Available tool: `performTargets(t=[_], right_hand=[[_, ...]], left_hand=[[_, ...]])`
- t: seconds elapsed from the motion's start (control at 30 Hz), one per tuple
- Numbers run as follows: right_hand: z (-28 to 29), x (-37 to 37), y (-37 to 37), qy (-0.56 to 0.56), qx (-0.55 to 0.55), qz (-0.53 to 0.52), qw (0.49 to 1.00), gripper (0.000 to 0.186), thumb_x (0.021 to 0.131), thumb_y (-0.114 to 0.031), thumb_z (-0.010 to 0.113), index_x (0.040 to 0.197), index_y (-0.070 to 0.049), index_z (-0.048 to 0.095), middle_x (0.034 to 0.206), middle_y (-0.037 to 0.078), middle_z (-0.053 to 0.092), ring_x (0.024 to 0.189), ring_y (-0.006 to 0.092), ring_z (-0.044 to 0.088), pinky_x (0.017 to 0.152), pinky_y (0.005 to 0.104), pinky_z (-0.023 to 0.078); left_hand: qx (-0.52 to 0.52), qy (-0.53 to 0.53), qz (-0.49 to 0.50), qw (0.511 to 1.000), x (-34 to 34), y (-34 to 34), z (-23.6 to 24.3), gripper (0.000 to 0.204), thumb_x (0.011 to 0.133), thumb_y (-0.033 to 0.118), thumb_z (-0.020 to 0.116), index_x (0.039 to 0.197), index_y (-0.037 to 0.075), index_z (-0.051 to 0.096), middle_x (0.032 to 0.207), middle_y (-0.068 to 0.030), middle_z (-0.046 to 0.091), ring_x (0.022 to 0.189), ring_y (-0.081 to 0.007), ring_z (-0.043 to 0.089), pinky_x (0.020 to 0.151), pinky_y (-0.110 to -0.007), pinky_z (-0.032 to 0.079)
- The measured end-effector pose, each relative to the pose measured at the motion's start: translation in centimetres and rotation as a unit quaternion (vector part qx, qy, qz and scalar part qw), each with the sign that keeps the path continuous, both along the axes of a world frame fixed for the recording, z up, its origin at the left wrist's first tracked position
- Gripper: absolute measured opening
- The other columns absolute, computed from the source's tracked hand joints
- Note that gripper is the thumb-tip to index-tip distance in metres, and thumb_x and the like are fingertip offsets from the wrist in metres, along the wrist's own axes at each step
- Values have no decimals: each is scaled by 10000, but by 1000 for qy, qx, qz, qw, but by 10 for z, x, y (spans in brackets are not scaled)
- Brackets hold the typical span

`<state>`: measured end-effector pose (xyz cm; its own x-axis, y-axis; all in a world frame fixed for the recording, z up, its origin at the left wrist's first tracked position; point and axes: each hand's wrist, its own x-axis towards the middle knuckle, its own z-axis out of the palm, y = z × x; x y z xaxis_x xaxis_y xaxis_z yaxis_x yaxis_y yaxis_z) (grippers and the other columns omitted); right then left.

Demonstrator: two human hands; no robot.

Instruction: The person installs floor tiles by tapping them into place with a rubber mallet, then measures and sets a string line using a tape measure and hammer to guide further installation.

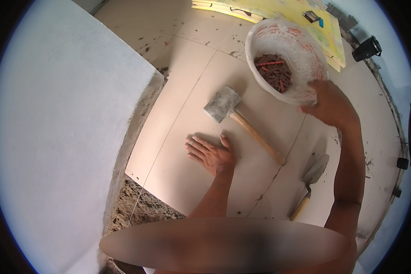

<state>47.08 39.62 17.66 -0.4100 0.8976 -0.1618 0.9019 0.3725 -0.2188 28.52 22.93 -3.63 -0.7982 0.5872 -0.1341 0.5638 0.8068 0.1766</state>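
Note:
My left hand [212,154] lies flat on the pale floor tiles [178,123], fingers spread, holding nothing. At the upper right, my right hand [333,104] grips the near rim of a white bucket [301,48], which is tilted with its mouth toward me. Inside the bucket is a heap of small brown and red wedge-like pieces [275,73]. A mallet with a grey head [222,104] and a wooden handle [259,138] rests on the tiles between my left hand and the bucket. Below my right hand lies a trowel [315,171] with a wooden handle.
A white wall [68,105] rises along the left. Rough bare ground [144,201] shows at the near-left tile edge. Behind the bucket lie yellow panels [278,11] with small objects [311,17] on top. A black cup-like container [366,49] stands at the far right.

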Motion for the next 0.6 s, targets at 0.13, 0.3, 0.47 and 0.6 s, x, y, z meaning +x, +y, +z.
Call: performTargets(t=[0.13,0.3,0.47,0.6], right_hand=[[-40,-24,111,-62,25,46,997,301,814,-168,662,1080,-28,668,1025,215,666,997,372,636,867,448,503],[-99,-50,158,-101,-14,106,989,314,860,-176,622,1141,-43,656,1135,203,654,1048,369,628,902,452,497],[-124,-83,171,-139,-53,151,977,317,903,-220,593,1197,-112,643,1176,177,646,1070,349,621,917,446,490],[-145,-68,198,-95,-110,221,964,335,918,-254,590,1234,-147,622,1178,167,650,1075,341,620,915,431,492]], left_hand=[[-11,-1,0,1000,4,4,3,921,940,569,379,1488,-102,65,1582,-263,15,1482,-364,-33,1191,-480,-28],[-9,-15,-9,1000,5,5,3,925,940,587,347,1486,-107,73,1580,-268,27,1478,-383,-30,1187,-497,-34],[-18,-4,3,1000,2,4,3,914,942,577,359,1489,-99,75,1584,-255,23,1483,-358,-32,1193,-475,-31],[-8,-6,-3,1000,4,4,1,909,945,579,335,1490,-98,71,1583,-261,22,1480,-371,-39,1190,-483,-40]])
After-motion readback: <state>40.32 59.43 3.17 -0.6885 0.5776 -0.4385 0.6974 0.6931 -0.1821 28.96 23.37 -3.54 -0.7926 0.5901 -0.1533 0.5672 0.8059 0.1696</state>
